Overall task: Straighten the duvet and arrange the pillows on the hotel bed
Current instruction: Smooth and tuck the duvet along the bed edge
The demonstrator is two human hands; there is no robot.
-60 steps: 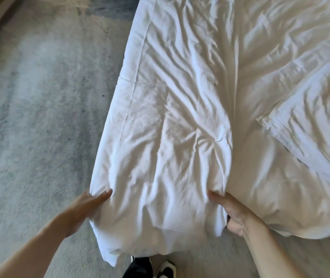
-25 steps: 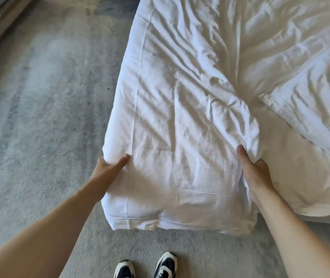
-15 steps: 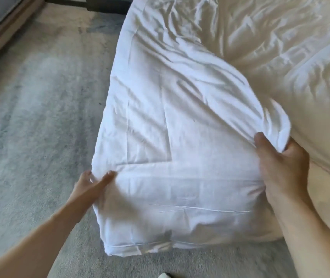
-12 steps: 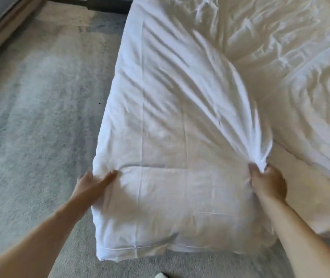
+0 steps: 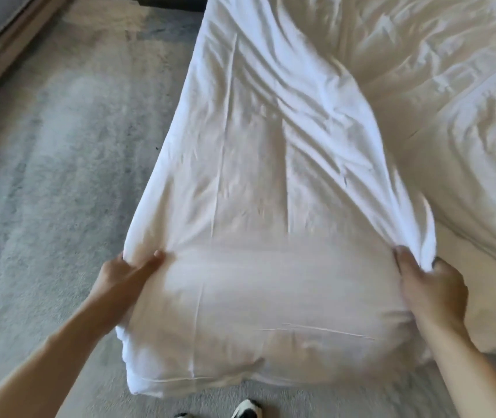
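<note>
Both hands grip the near end of the white duvet, one at each side.

The left hand, at 8 o'clock, pinches the left edge, thumb on top. The right hand, at 4 o'clock, holds a gathered fold of the right edge. The duvet runs from 6 toward 12 o'clock, its near end hanging above the grey carpet. More rumpled white bedding lies at 2 o'clock; a shoe shows at 6.

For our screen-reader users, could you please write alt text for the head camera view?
Two bare hands grip a white duvet at the bed's near end, left hand on its left edge, right hand bunching its right edge. Grey carpet lies to the left; shoe tips show below.
</note>
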